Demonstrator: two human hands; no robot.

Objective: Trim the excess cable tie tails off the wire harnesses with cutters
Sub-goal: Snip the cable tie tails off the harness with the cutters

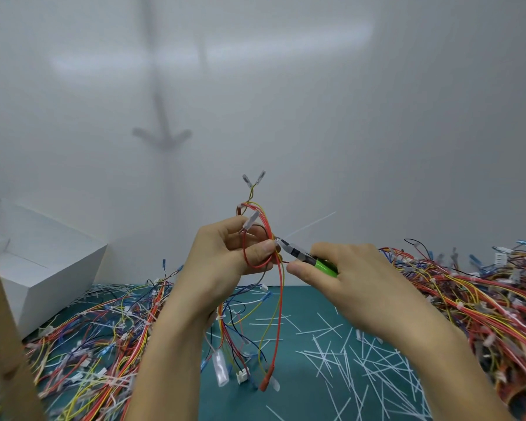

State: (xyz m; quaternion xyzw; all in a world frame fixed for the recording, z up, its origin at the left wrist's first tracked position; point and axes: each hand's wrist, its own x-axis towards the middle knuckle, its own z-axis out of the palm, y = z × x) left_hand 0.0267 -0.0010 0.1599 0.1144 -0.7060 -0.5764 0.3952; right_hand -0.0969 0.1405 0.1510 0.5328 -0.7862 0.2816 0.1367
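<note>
My left hand (225,253) grips a wire harness (278,287) of red, yellow and dark wires and holds it up above the table; its connectors hang down toward the green mat. My right hand (353,275) holds cutters (304,255) with green handles. The cutter jaws sit at the harness beside my left thumb, at the base of a thin white cable tie tail (312,223) that sticks up and to the right.
A green mat (304,387) is strewn with several cut white tie tails (356,360). A heap of harnesses (483,299) lies at the right, another heap (97,338) at the left. A white box (43,268) stands at the back left, a wooden post (0,335) at the left edge.
</note>
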